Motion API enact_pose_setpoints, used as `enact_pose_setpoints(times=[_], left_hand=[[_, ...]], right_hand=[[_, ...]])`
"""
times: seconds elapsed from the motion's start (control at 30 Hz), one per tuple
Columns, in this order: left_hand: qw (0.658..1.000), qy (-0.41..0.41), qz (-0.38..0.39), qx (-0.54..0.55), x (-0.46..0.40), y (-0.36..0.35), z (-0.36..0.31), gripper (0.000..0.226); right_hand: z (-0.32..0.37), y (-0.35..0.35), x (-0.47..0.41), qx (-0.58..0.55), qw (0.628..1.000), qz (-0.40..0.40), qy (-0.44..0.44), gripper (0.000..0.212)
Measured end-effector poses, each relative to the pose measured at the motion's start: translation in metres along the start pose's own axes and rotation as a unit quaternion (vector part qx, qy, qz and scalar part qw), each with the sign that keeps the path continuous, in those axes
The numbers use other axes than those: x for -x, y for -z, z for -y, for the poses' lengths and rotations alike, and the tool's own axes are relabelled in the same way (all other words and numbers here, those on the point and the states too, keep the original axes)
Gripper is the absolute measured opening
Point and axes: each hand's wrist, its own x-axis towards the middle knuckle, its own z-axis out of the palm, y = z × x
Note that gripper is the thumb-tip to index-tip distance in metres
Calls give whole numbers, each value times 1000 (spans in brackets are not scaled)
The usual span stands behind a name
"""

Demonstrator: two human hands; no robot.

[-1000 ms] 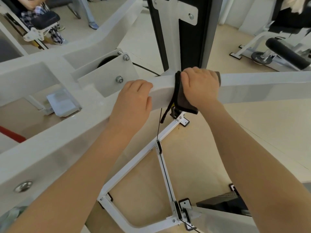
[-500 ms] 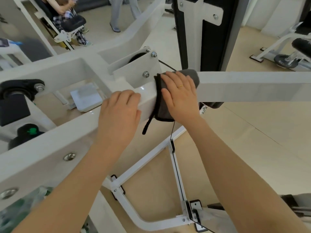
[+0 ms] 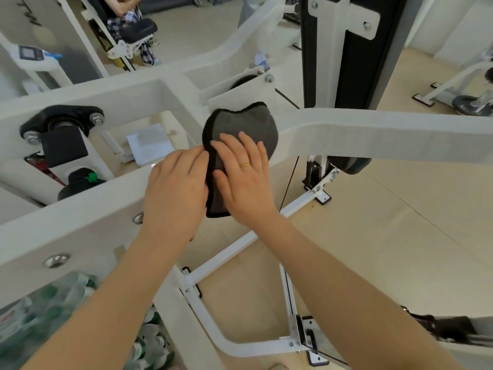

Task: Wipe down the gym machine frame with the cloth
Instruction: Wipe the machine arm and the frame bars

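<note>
A dark grey cloth [image 3: 245, 124] lies draped over the white machine frame [image 3: 373, 134] where its beams meet. My right hand [image 3: 242, 177] lies flat on the cloth with straight fingers, pressing it onto the beam. My left hand [image 3: 176, 188] rests on the frame just left of it, its fingertips touching the cloth's black-edged left border; whether they pinch the edge is hidden. The lower end of the cloth hangs over the beam's near side.
A black upright column [image 3: 338, 49] rises behind the joint. A pulley bracket with bolts [image 3: 245, 89] sits just beyond the cloth. Black bearing housing [image 3: 61, 124] at left. Cable [image 3: 289, 180] drops below. Seated person [image 3: 128, 22] far left. Packed bottles [image 3: 53, 316] lower left.
The cloth has spread out wider and further up over the joint. My left hand slid right until it touches the cloth's edge. My right hand stayed flat on the cloth.
</note>
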Motion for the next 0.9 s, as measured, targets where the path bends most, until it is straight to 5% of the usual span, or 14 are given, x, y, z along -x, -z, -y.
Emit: enact_pose_setpoints(times=[0.33, 0.5, 0.63, 0.77, 0.9], left_hand=[[1000, -22, -21, 6, 1, -4, 3, 41], [998, -48, -29, 1, 1, -5, 7, 43], [996, -73, -10, 40, 1, 3, 10, 37], [996, -76, -43, 0, 18, 13, 19, 30], [998, -33, -54, -10, 35, 16, 34, 34]], right_hand=[[-115, 29, -27, 124, 974, -28, -187, 47], [-51, -2, -25, -76, 963, -76, -247, 57], [5, -26, -5, -254, 914, -87, -303, 66], [35, -42, 23, -312, 899, -32, -307, 73], [21, -30, 2, -289, 887, -77, -352, 68]])
